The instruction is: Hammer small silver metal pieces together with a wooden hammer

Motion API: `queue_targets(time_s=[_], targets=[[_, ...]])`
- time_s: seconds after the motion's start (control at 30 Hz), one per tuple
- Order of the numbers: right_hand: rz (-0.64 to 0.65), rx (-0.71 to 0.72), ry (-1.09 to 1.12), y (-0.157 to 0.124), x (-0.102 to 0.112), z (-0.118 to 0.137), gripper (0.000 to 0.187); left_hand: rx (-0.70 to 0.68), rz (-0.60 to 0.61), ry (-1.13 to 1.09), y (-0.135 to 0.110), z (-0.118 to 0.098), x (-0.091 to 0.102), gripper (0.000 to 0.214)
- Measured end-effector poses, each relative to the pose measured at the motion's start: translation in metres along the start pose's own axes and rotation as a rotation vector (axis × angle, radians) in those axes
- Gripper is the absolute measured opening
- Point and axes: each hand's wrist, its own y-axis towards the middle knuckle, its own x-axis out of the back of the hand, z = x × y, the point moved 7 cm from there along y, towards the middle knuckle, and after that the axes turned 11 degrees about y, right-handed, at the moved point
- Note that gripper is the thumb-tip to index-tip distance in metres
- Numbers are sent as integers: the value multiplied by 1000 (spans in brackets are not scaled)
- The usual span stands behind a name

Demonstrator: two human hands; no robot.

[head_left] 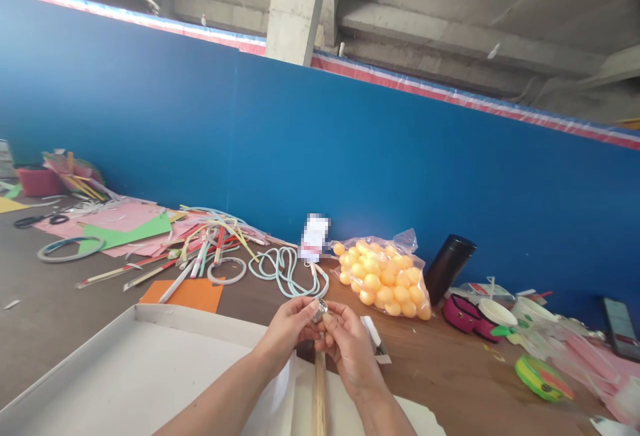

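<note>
My left hand (pixel 295 323) and my right hand (pixel 347 346) meet at the middle, fingertips closed around a small shiny metal piece (pixel 321 309). Its exact kind is too small to make out, and the fingers hide part of it. Below the hands a narrow wooden strip (pixel 321 399) runs toward the bottom edge; whether any finger touches it I cannot tell. Under my left forearm lies a shallow white box (pixel 120 363). Just right of my right hand are a small white item (pixel 371 331) and a little packet beneath it.
Beyond the hands sit a clear bag of orange balls (pixel 383 279), a coiled pale blue cord (pixel 287 273) and a dark tumbler (pixel 450 266). Coloured paper (pixel 125 233), strips and scissors (pixel 43 220) crowd the left; a green-yellow tape roll (pixel 543 377) and phone (pixel 620 329) lie right.
</note>
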Motion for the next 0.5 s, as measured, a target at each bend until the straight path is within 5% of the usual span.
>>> queue_targets(time_s=[0.3,0.37,0.5], targets=[[-96,152,-370,-6,13,25,33,29,-77,-180,8,2,13,21],[-127,194,-677,-12,17,31,25,41,-121,-228,9,2,18,18],[-68,47,-1179,-25,16,13,30,49,-143,-282,10,0,21,15]])
